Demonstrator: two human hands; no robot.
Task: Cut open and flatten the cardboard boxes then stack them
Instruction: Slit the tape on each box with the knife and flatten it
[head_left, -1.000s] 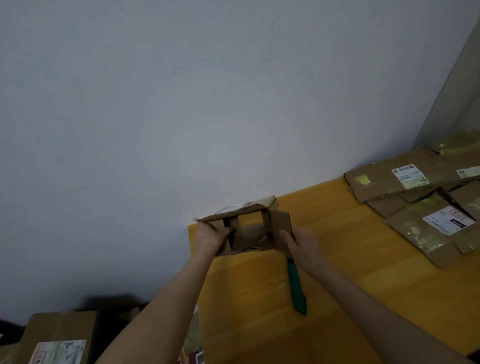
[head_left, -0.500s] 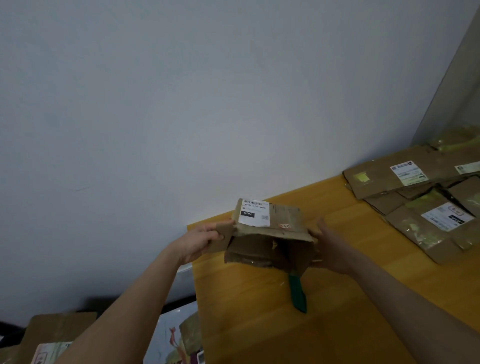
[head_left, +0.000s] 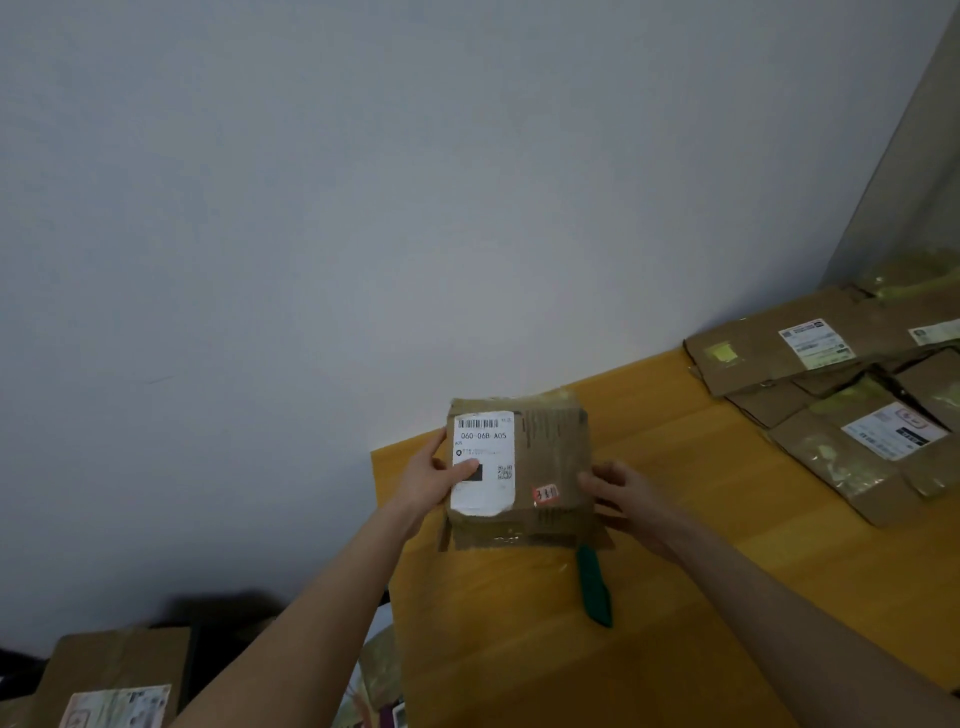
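Cardboard box (head_left: 540, 467): prob. light, soft, half-crushed. Left grip (head_left: 434, 480) clamped on its left edge, right grip (head_left: 621, 493) on opp. edge; best held by side edges.

Cardboard box (head_left: 545, 457): brown, crumpled, label face up, white shipping label on left half, red sticker near edge, over table (head_left: 675, 545) far-left corner. Flattened boxes (head_left: 841, 415): overlapping pile, far right. Green cutter (head_left: 595, 587): flat, just near of box.

Bare left hand (head_left: 434, 480), bare right hand (head_left: 628, 501)
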